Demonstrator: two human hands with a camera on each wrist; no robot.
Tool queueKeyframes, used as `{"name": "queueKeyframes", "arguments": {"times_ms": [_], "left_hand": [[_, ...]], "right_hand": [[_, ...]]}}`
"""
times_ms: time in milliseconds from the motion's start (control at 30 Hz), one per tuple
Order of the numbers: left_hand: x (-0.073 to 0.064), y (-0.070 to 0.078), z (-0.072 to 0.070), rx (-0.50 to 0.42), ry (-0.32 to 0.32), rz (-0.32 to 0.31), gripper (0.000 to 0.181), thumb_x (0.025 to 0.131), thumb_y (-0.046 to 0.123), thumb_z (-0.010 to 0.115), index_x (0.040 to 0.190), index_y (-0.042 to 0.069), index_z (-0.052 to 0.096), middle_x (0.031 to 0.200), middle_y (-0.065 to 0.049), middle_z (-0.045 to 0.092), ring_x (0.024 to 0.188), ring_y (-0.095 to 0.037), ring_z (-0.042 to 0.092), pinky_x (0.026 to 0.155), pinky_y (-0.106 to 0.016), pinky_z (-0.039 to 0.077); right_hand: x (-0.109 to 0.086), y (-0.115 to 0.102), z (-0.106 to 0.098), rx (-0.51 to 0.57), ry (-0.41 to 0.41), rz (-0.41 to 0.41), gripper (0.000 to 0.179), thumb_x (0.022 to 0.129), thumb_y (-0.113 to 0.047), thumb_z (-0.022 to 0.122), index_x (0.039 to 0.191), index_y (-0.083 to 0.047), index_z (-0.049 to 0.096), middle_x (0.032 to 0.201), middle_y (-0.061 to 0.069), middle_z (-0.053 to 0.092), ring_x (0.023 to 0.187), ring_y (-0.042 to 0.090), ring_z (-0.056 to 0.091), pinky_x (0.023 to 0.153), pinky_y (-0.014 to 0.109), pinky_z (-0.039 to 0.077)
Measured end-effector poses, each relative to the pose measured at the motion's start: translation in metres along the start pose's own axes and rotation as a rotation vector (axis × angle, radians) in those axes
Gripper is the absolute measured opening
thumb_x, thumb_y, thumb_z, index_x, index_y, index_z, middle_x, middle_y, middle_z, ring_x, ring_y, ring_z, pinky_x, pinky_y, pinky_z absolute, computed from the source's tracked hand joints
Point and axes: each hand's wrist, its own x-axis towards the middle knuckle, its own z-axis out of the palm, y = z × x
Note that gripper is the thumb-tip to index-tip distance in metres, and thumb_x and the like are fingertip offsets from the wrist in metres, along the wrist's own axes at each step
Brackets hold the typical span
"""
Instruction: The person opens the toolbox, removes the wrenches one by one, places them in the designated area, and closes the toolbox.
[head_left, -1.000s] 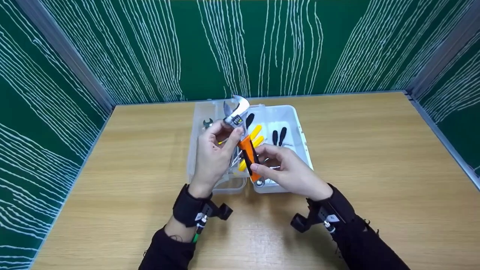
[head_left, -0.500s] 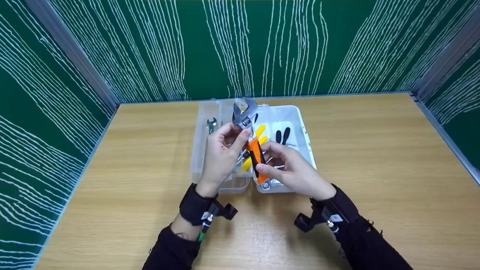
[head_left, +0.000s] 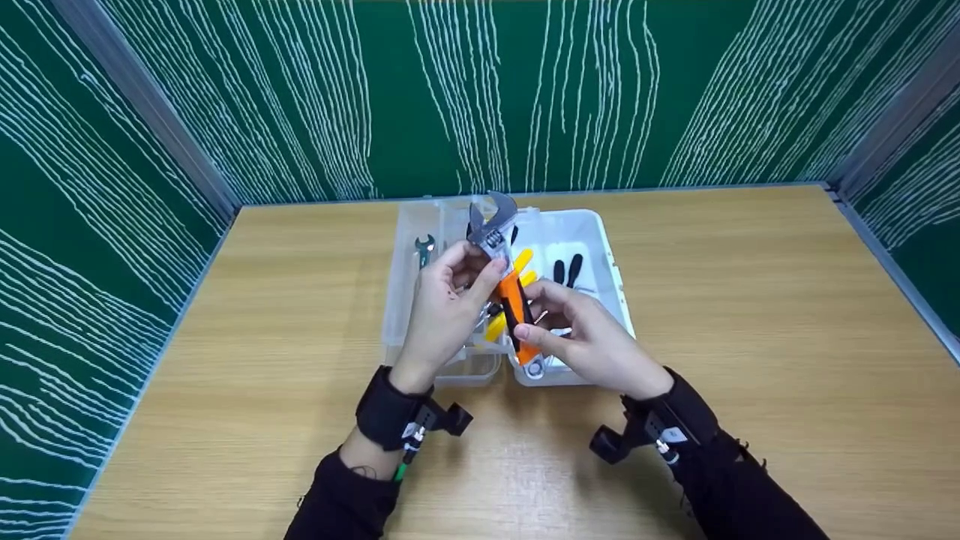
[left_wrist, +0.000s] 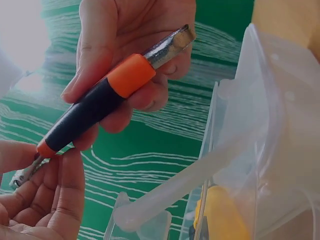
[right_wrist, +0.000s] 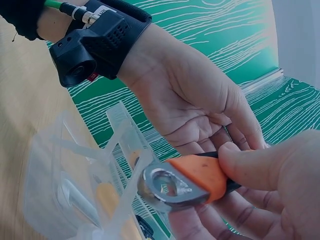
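Observation:
An adjustable wrench (head_left: 514, 307) with an orange and black handle is held up over the toolbox, its metal head pointing away. My left hand (head_left: 442, 307) pinches it between thumb and fingers at the neck, just below the head. Lower down, my right hand (head_left: 585, 334) grips the handle, thumb on top and fingers beneath. In the right wrist view, the holed metal end of the wrench (right_wrist: 172, 187) sticks out past the right thumb. The left wrist view shows the handle (left_wrist: 95, 107) from the side, with a hand at each end of it.
Beneath the hands stands an opened plastic toolbox (head_left: 604, 255), its clear lid (head_left: 401, 300) folded out to the left. Inside are yellow-handled tools (head_left: 523, 260), black-handled tools (head_left: 574, 268) and a small open-end wrench (head_left: 424, 247). A green panel (head_left: 525, 97) rises behind the wooden table (head_left: 750, 337).
Both hands and the wrench sit slightly further right in the view than a second ago, along with the whole scene. The wrench head has turned a little; both hands keep their hold.

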Motion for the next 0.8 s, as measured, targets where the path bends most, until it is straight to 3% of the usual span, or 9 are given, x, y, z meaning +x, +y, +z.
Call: {"name": "queueKeyframes", "arguments": {"times_ms": [300,500,633,800], "left_hand": [[-0.002,-0.001,-0.001,0.103,-0.05,-0.034,0.03,0.108,0.026,0.067,0.131,0.005,0.066,0.116,-0.012,0.071,0.097,-0.023,0.068,0.091,-0.04,0.067],[0.0,0.0,-0.005,0.139,-0.066,-0.063,0.032,0.107,0.033,0.068,0.129,0.009,0.067,0.112,-0.009,0.072,0.097,-0.027,0.069,0.088,-0.047,0.067],[0.002,0.0,-0.011,0.18,-0.061,-0.072,0.035,0.107,0.033,0.067,0.132,0.008,0.068,0.114,-0.009,0.073,0.098,-0.031,0.072,0.085,-0.041,0.068],[0.004,0.001,-0.02,0.286,-0.04,-0.07,0.036,0.107,0.032,0.068,0.134,0.008,0.07,0.115,-0.008,0.074,0.098,-0.023,0.071,0.084,-0.032,0.064]], "right_hand": [[0.0,0.002,0.0,-0.003,0.015,0.03,0.031,0.104,-0.021,0.072,0.131,-0.008,0.064,0.111,0.007,0.074,0.094,0.022,0.068,0.086,0.031,0.062],[0.0,0.003,-0.002,-0.003,0.032,0.04,0.032,0.105,-0.021,0.071,0.132,-0.007,0.063,0.11,0.008,0.073,0.094,0.023,0.068,0.085,0.027,0.061],[0.0,0.004,-0.004,-0.01,0.039,0.047,0.03,0.106,-0.021,0.07,0.131,-0.008,0.062,0.11,0.008,0.073,0.095,0.022,0.069,0.084,0.026,0.061],[0.002,0.005,-0.004,-0.001,0.043,0.056,0.029,0.105,-0.02,0.071,0.13,-0.008,0.062,0.11,0.009,0.072,0.095,0.024,0.07,0.08,0.026,0.062]]}}
